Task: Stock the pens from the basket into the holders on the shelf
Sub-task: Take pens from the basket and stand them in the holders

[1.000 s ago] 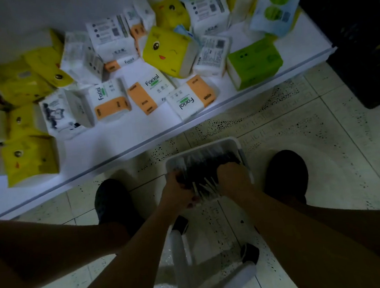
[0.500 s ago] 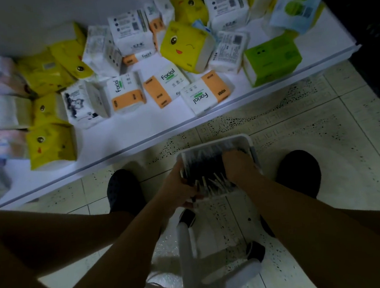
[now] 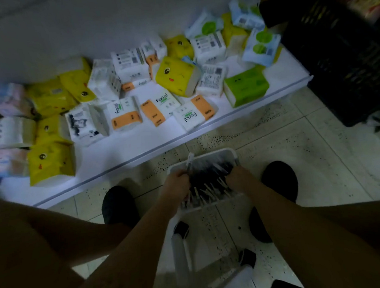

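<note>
Head view, biggest thing first: what do we have under us?

We see a speckled tiled floor [image 3: 324, 166]. Beyond our left hand [image 3: 176, 186] and right hand [image 3: 235, 177], a low white shelf [image 3: 121, 154] runs across.

What do we make out off to the right of the right hand?

A black slatted crate [image 3: 342, 61], further out and well apart from it. On the shelf, past both hands, lie many tissue packs [image 3: 176, 76]: yellow, green, and white with orange. Some are tipped against each other.

And nearer?

Our two black shoes [image 3: 118, 205] stand on the floor, one outside each hand. Between them sits the white basket [image 3: 217, 153], and both hands are in it.

How do we hold the left hand?

Its fingers are curled round a bunch of pens [image 3: 208, 183] at the left side of the basket. One pale pen end pokes up just beyond the knuckles, blurred.

And the right hand?

It reaches into the right side of the basket with the fingers sunk among the pens. We cannot tell whether they grip any. The pens lie in the basket between the two hands, dark barrels with light ends pointing towards us.
</note>
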A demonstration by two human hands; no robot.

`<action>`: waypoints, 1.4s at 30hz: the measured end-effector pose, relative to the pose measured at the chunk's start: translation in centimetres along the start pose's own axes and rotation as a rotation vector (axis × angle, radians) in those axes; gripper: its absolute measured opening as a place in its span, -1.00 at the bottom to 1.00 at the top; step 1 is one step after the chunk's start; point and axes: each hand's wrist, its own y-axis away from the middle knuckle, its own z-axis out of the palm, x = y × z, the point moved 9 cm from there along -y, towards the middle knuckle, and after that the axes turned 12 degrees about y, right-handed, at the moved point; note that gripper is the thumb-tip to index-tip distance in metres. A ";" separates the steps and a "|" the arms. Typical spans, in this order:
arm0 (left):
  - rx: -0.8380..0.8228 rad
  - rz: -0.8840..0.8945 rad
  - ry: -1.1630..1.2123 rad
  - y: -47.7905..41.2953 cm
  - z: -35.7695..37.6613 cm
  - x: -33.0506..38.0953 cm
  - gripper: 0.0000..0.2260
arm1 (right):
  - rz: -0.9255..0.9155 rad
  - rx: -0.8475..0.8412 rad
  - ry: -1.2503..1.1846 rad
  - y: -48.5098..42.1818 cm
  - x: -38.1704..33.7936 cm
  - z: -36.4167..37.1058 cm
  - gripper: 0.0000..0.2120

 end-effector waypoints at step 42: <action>0.291 1.258 -0.003 34.1 -19.0 39.6 -0.71 | -1.168 1.007 -0.658 42.1 -28.3 -33.7 -0.72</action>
